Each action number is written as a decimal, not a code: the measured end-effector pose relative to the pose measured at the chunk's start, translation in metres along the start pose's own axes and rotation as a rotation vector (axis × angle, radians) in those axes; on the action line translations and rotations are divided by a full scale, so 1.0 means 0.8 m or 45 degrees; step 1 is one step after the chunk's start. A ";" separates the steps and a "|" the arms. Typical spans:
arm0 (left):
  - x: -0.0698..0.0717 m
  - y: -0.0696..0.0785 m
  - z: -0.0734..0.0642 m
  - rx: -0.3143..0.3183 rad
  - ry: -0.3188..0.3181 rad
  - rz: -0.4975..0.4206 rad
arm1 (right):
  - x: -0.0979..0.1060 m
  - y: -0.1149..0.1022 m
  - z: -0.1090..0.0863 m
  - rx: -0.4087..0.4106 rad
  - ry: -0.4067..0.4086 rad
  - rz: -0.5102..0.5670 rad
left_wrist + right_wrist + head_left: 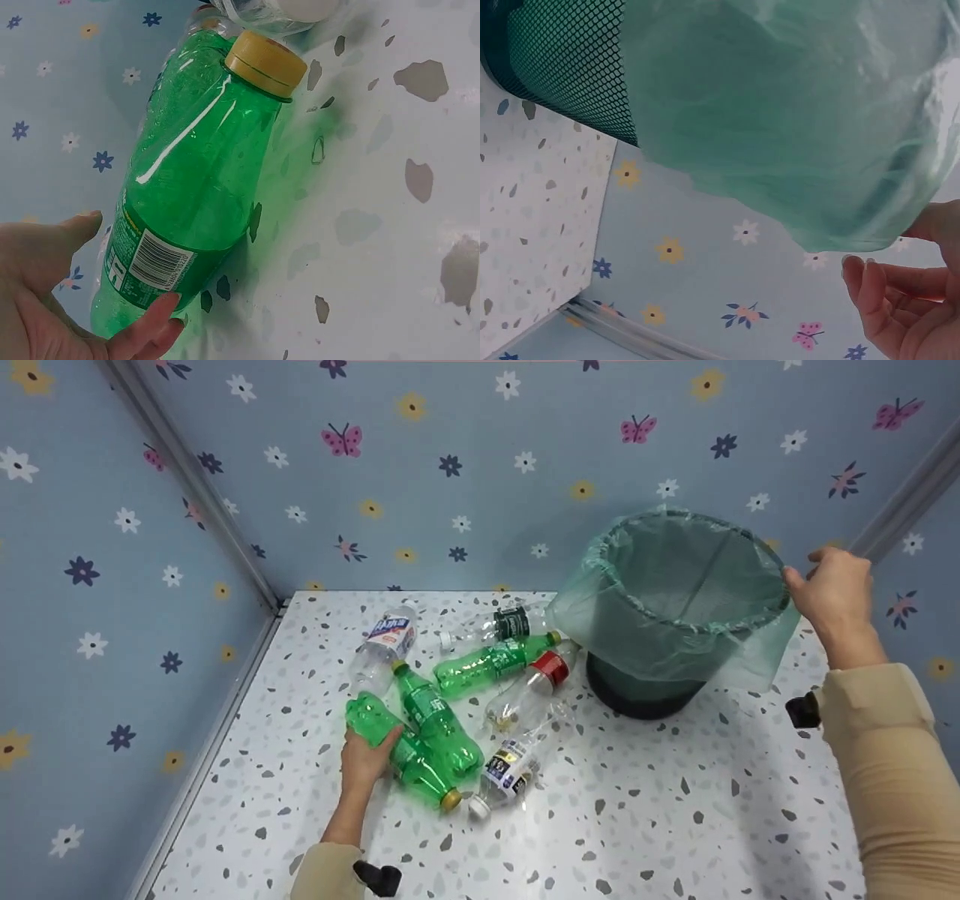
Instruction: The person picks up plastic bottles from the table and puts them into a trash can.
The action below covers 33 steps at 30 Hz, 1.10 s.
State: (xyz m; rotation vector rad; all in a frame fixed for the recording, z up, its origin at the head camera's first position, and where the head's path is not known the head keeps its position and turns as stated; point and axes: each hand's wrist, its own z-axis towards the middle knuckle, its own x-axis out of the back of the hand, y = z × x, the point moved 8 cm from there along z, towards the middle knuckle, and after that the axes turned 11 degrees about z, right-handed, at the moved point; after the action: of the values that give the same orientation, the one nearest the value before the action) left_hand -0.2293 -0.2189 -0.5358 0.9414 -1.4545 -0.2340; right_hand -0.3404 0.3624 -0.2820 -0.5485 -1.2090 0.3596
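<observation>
With my left hand (364, 754) I grip a green soda bottle (412, 769) near its base. Its gold cap (266, 64) points toward me and its barcode label (161, 259) shows in the left wrist view. A second green bottle (435, 712) lies right alongside it. My right hand (836, 592) is at the right rim of a mesh trash bin (652, 697), thumb at the green bin bag (667, 649) folded over that rim. In the right wrist view, the bag's edge hangs between the thumb, partly hidden, and the curled fingers (870, 289).
Behind lies a third green bottle (487, 664). Around it are several clear bottles: a red-label one (551, 667), a dark-label one (510, 624), a white-capped one (510, 769) and one (390, 634) at the back left. Patterned wall panels (450, 532) enclose the speckled tabletop (600, 825).
</observation>
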 end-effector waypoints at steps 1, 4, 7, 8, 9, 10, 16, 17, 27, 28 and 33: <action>-0.002 -0.001 0.001 0.012 -0.017 -0.021 | -0.001 0.002 0.002 -0.017 -0.015 0.010; -0.010 -0.005 0.002 0.070 -0.090 -0.141 | -0.005 0.007 0.007 -0.078 -0.066 0.049; -0.016 -0.009 0.002 0.127 -0.145 -0.236 | -0.007 0.013 0.010 -0.128 -0.108 0.106; -0.018 -0.011 0.002 0.143 -0.157 -0.265 | -0.007 0.014 0.011 -0.136 -0.117 0.121; -0.019 -0.012 0.003 0.156 -0.166 -0.283 | -0.008 0.015 0.011 -0.145 -0.123 0.141; -0.020 -0.013 0.003 0.164 -0.170 -0.286 | -0.008 0.017 0.012 -0.156 -0.132 0.154; -0.024 -0.018 0.004 0.197 -0.188 -0.328 | -0.014 0.029 0.016 -0.252 -0.198 0.277; -0.024 -0.018 0.004 0.203 -0.185 -0.338 | -0.015 0.031 0.016 -0.269 -0.205 0.300; -0.025 -0.025 0.001 0.244 -0.222 -0.422 | -0.025 0.046 0.016 -0.409 -0.224 0.605; -0.026 -0.026 0.001 0.249 -0.229 -0.433 | -0.026 0.047 0.015 -0.407 -0.227 0.620; -0.027 -0.028 -0.001 0.283 -0.245 -0.496 | -0.028 0.051 0.014 -0.433 -0.225 0.701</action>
State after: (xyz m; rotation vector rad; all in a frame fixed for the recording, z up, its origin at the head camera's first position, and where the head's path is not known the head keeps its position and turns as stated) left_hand -0.2230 -0.2187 -0.5664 1.4160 -1.4822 -0.4656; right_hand -0.3569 0.3862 -0.3203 -1.1725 -1.2851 0.6838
